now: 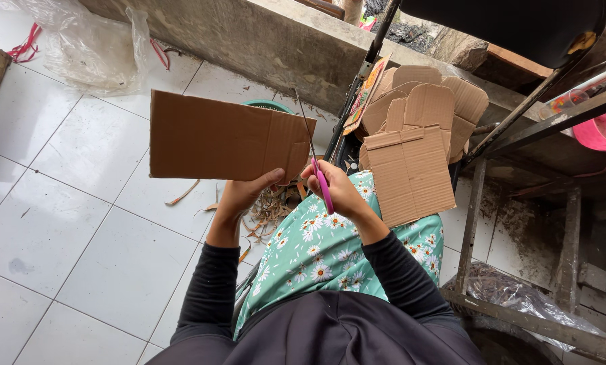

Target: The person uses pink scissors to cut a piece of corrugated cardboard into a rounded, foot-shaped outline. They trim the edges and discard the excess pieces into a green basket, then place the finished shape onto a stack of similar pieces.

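My left hand (245,192) grips the lower right edge of a flat brown cardboard sheet (215,138), held up over the tiled floor. My right hand (336,189) holds scissors (314,159) with pink handles; the thin blades point up along the right edge of the cardboard sheet. Both arms wear black sleeves. My lap is covered by green cloth with white daisies (330,247).
A stack of cut cardboard pieces (414,145) leans against a dark metal chair frame (512,125) to the right. Thin cardboard trimmings (269,213) lie on the white tiled floor (66,203). A clear plastic bag (86,44) sits far left. A concrete ledge (269,37) runs behind.
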